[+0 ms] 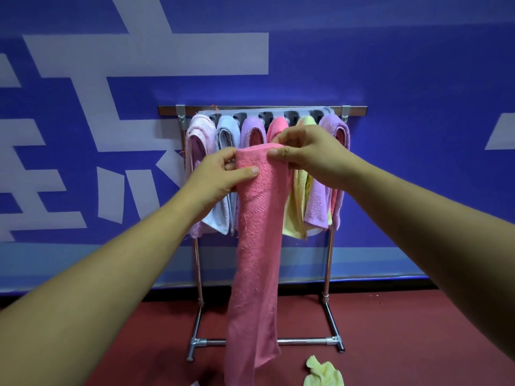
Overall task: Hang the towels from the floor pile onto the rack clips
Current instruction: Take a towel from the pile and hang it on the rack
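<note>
A long pink towel (255, 246) hangs down in front of the rack, held at its top end by both hands. My left hand (217, 176) pinches its left edge with the thumb on the front. My right hand (303, 154) grips the top right corner just under the grey clip bar (267, 115). Several towels fill the clips: pale pink (199, 140), light blue (227, 135), purple (252, 132), pink (278, 128), yellow (296, 207) and lilac (334, 129). A yellow towel (323, 371) lies crumpled on the floor at the lower right.
The metal rack (326, 274) stands on a red floor (404, 330) against a blue wall with white markings. Its base bar (303, 341) and feet lie low behind the hanging towel. A small white scrap shows at the bottom edge, left of the towel.
</note>
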`<state>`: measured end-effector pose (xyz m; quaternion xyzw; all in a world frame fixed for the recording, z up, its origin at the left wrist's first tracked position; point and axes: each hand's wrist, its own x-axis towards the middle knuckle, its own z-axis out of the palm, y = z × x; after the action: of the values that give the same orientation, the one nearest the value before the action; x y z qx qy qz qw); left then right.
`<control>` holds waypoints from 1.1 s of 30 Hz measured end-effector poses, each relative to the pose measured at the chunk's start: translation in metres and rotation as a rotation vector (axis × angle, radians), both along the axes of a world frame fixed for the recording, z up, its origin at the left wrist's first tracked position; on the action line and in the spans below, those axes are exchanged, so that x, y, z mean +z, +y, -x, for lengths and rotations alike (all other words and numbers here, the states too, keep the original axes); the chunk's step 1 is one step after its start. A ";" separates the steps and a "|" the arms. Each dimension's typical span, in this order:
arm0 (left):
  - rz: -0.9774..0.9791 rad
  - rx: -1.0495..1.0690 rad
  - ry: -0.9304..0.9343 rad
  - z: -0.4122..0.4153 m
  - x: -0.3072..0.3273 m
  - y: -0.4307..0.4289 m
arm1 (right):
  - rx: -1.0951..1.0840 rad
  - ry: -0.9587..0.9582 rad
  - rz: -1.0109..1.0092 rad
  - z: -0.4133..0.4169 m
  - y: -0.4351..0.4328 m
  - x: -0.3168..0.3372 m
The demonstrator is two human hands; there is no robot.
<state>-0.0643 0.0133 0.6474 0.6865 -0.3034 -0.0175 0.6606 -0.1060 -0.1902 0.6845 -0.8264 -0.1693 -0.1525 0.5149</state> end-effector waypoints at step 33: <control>0.108 -0.069 0.444 -0.014 -0.135 0.030 | -0.574 0.096 -0.074 -0.038 -0.045 -0.050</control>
<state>-0.0503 0.0428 0.5124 0.6188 -0.1743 -0.1743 0.7459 -0.0679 -0.2349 0.6349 -0.8273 0.1018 -0.2588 0.4881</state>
